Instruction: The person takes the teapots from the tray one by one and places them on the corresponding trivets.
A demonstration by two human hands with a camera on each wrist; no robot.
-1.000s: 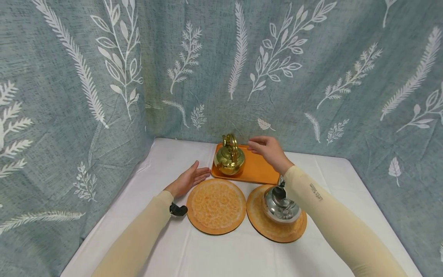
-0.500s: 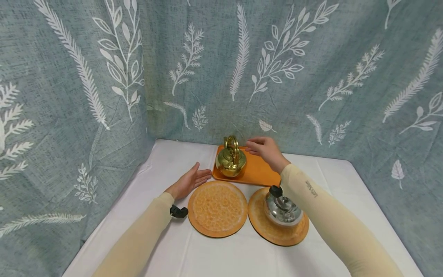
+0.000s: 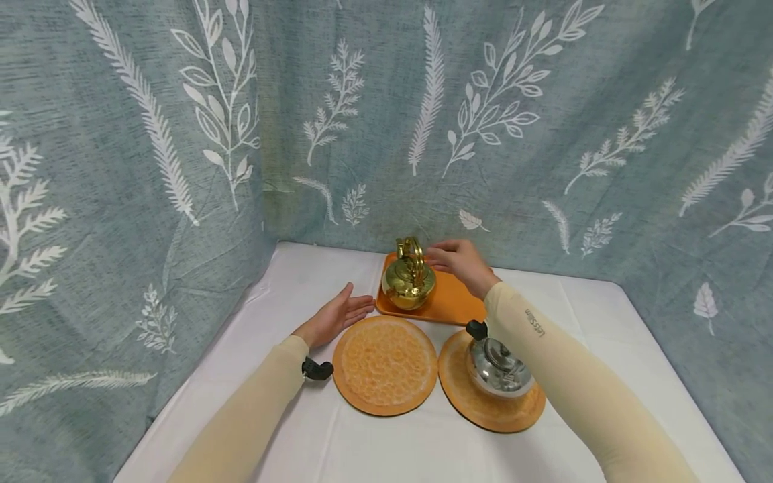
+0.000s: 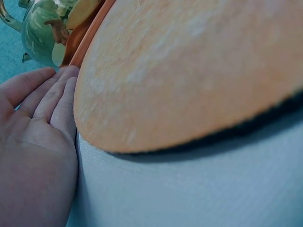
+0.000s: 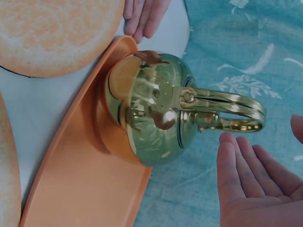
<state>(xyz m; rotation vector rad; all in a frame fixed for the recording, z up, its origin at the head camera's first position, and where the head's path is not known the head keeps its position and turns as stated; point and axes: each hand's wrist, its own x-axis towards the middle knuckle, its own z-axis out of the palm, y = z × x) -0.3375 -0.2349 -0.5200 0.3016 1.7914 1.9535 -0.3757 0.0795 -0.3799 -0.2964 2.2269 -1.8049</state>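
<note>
A shiny gold kettle [image 3: 408, 287] stands upright at the left end of an orange tray [image 3: 457, 298]. My right hand [image 3: 461, 263] hovers to the right of its raised handle, holding nothing. In the right wrist view, the extended fingertips of that hand [image 5: 258, 189] are right by the looped handle [image 5: 232, 97]. My left hand [image 3: 338, 318] is spread with straight fingers, thumb up, at the tray's near left corner. The left wrist view shows its fingertips [image 4: 71, 72] right at the tray's edge, beside a round mat [image 4: 180, 71].
Two round orange-patterned mats lie on the white-covered table [image 3: 362, 449]: a left mat [image 3: 384, 365] and a right mat [image 3: 483, 417]. A silver kettle [image 3: 498, 376] sits on the right one, partly beneath my right forearm. A blue-green leaf-patterned curtain [image 3: 386, 134] rises behind the table.
My right hand has edged left, closing in on the gold kettle's handle. The left hand stays by the tray's corner. The head view has shifted slightly, so everything appears a little further right.
</note>
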